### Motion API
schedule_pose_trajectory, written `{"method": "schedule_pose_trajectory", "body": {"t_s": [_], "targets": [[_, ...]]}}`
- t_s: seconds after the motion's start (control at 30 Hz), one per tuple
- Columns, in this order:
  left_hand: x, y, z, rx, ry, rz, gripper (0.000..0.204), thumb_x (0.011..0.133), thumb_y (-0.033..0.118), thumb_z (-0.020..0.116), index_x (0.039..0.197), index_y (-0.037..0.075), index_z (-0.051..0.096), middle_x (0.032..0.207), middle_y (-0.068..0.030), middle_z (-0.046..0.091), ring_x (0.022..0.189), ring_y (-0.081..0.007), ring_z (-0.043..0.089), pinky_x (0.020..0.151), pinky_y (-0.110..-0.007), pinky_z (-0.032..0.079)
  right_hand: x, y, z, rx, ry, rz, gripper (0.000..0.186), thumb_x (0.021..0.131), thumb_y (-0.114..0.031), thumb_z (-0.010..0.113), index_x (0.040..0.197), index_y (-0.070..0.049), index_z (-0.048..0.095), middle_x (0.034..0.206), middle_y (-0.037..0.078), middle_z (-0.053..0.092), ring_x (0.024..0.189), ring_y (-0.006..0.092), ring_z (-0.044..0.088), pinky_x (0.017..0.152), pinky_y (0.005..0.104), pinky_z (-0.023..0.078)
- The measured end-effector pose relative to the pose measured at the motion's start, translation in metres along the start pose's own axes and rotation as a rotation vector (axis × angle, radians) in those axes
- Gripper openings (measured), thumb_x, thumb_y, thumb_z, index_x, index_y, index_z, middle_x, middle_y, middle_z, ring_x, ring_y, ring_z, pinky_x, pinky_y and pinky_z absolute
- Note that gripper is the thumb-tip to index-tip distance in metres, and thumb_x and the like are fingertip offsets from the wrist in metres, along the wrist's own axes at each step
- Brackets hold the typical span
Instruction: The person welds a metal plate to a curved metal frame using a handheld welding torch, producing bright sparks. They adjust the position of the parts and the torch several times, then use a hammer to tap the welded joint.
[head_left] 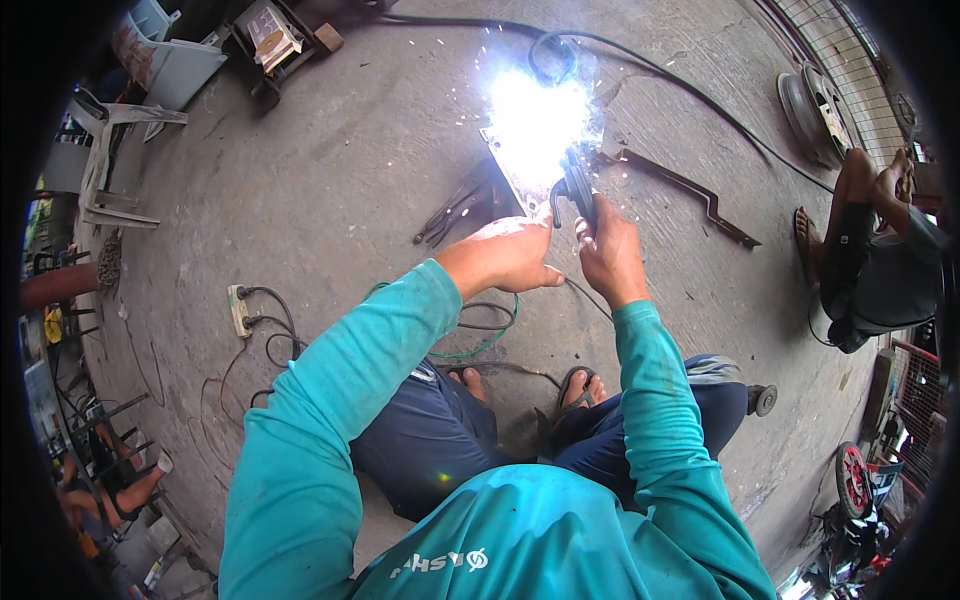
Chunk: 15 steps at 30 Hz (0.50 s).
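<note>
My right hand [610, 252] is closed around the black handle of a welding electrode holder [577, 188], which points away from me into a blinding white arc. My left hand [512, 252] is at the near end of a flat metal plate [512, 178], its fingers closed there and its thumb pointing right. Sparks fly around the arc, and the glare hides the electrode tip and the plate's far part. Left of the plate, several dark metal rods or tools [450, 207] lie on the floor. A bent flat metal bar [690, 187] lies to the right.
A thick black cable [690, 85] curves across the concrete floor. An extension socket [240, 311] with plugged-in cords lies left. A wheel rim [815, 112] leans at the far right, near a seated person [875, 260]. A white plastic chair [105, 165] is at the left.
</note>
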<state>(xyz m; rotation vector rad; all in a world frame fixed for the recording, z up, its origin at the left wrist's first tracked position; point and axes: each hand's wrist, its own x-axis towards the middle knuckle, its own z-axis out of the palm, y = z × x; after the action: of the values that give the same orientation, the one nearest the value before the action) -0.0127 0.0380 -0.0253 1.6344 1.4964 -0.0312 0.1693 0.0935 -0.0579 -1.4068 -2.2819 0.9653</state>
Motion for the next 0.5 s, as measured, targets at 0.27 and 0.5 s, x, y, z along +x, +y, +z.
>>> {"method": "schedule_pose_trajectory", "body": {"t_s": [0.27,0.5], "targets": [[0.001,-0.002,0.003,0.021,0.059,0.019,0.097,0.089,0.041,0.076,0.150,-0.021,0.032,0.122,-0.0386,0.066,0.120,-0.0473,0.065,0.103,-0.049,0.052,0.004,0.005,0.003,-0.025,-0.015,0.089,0.039,0.099,-0.013,0.065,0.134,0.003,0.058,0.106,0.033,0.071,0.102,0.0509,0.069,0.086,0.0536,0.053],[0.004,-0.004,-0.002,-0.004,0.035,0.018,0.100,0.088,0.041,0.076,0.151,-0.021,0.029,0.123,-0.0396,0.065,0.121,-0.0474,0.065,0.104,-0.048,0.051,0.009,-0.003,-0.003,0.000,-0.052,0.091,0.042,0.099,-0.013,0.066,0.136,0.004,0.057,0.107,0.033,0.071,0.103,0.0499,0.070,0.088,0.0525,0.054]]}}
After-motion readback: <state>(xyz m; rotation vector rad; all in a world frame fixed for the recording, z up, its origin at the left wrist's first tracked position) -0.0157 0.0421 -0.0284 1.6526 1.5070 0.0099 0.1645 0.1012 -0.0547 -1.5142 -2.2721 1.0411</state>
